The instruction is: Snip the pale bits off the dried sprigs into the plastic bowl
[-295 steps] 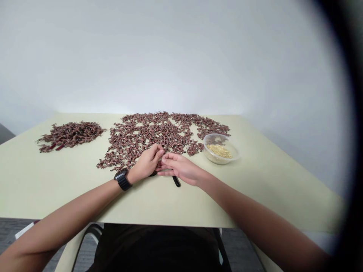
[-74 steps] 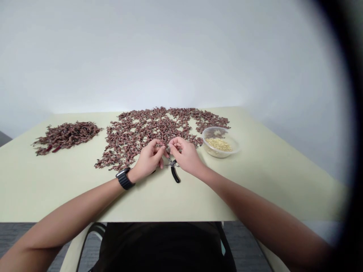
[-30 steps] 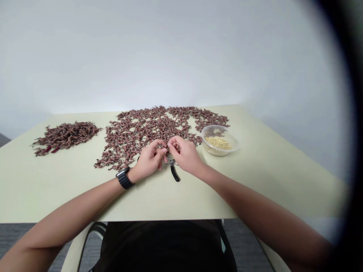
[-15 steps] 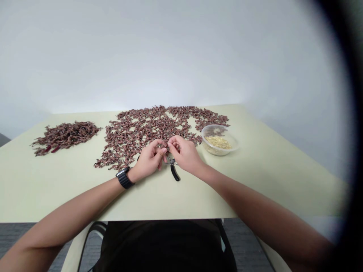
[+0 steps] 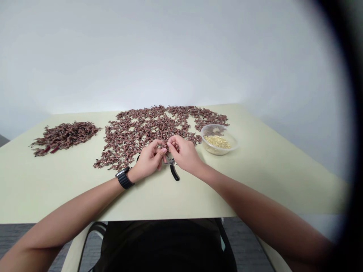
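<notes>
Table [image 5: 159, 204], pliers [image 5: 174, 173] partly under left grip [image 5: 151, 157]

Soft, even light across the pale wall [image 5: 176, 56]; dark, blurry right edge.

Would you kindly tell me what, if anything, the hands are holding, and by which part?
It cannot be told: the left hand and right hand are close together, but anything pinched there is too small to identify.
</notes>
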`<action>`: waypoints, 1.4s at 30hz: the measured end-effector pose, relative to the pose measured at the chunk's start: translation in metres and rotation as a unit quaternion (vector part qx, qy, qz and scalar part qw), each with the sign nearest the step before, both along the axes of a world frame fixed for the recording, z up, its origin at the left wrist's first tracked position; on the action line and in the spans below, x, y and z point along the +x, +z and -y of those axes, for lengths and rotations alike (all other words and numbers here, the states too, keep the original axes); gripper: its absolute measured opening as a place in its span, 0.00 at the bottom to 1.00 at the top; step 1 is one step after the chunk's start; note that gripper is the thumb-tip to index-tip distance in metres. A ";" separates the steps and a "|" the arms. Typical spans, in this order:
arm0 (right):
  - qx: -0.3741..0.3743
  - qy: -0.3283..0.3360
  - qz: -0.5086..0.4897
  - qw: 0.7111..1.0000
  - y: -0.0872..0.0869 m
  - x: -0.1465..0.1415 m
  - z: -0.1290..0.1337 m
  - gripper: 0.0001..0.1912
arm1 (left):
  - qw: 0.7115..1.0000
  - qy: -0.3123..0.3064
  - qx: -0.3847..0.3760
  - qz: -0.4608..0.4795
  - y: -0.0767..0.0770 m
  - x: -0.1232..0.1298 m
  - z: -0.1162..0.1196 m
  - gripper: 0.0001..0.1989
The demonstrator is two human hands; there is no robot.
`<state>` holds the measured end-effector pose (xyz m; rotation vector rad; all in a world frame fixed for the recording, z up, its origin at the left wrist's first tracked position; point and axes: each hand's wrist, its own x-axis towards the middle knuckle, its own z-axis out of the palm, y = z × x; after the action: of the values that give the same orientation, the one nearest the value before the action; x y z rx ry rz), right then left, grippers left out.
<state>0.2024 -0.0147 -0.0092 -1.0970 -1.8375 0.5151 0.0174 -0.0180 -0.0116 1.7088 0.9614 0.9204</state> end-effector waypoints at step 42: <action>0.020 -0.005 0.048 0.999 -0.006 -0.002 0.001 0.05 | 0.989 0.039 0.092 -0.109 0.000 -0.003 0.003 0.15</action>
<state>0.2003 -0.0156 -0.0148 -1.1195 -1.9175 0.4236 0.0148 -0.0207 -0.0113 1.9711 1.1214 0.9092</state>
